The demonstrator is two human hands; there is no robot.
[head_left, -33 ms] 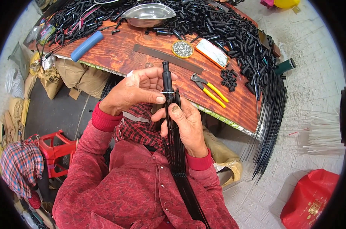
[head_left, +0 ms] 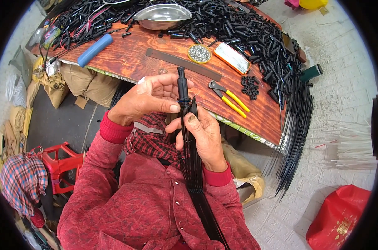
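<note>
1. While both bare hands meet in the middle of the head view, the left hand [head_left: 149, 100] pinches a smooth, stepped black plastic tube [head_left: 182, 85] near its lower end, thumb in front and fingers curled behind.
2. Right hand [head_left: 203, 135]: its thumb presses a long, flat bundle of slim black rods [head_left: 194, 171] against the bent fingers; the bundle runs from just below the tube down over the lap.
3. Where tube and rods meet, a thin, pale wire [head_left: 183, 101] crosses beside the left thumb.
4. Right of the grip, cutting pliers with yellow handles [head_left: 234, 103] lie on a reddish-brown wooden table [head_left: 132, 62].
5. Beyond the grip lie a flat, dark brown bar [head_left: 182, 64], a round yellow dish [head_left: 199, 62] of small silvery pieces and, farther off, a broad heap of black plastic parts [head_left: 239, 33].
6. Left of and beyond the grip is a blue cylinder [head_left: 94, 50].
7. Well to the lower right, a red bag [head_left: 326, 216] bears gold printing; lettering on a small, colourful packet [head_left: 51, 35], far left, is too small to read.
</note>
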